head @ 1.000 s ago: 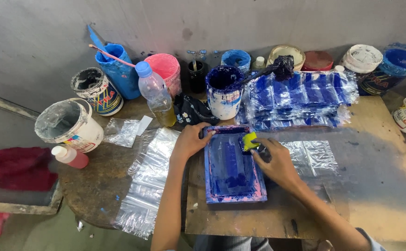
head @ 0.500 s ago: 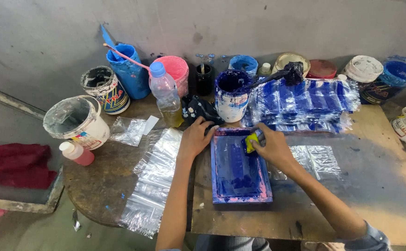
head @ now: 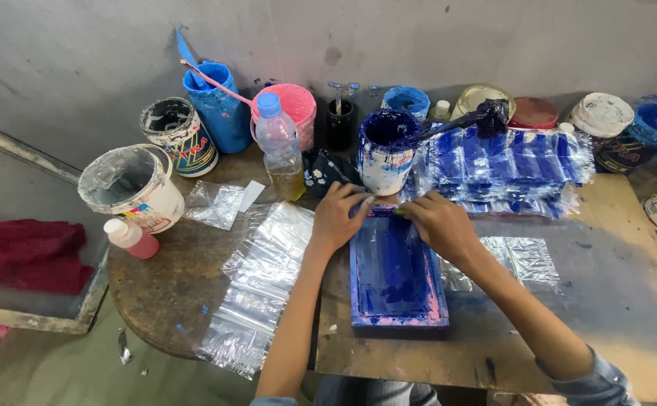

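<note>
i see both my left hand (head: 340, 214) and right hand (head: 440, 223) clenched on the blue-inked screen frame's (head: 396, 278) far edge; wet ink could smear the stacked printed bags (head: 505, 162) if it slips.

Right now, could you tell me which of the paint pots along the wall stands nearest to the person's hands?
The white pot streaked with dark blue paint, with a stick leaning out of it, stands just behind the left hand and right hand. The others sit farther back or off to the sides.
</note>
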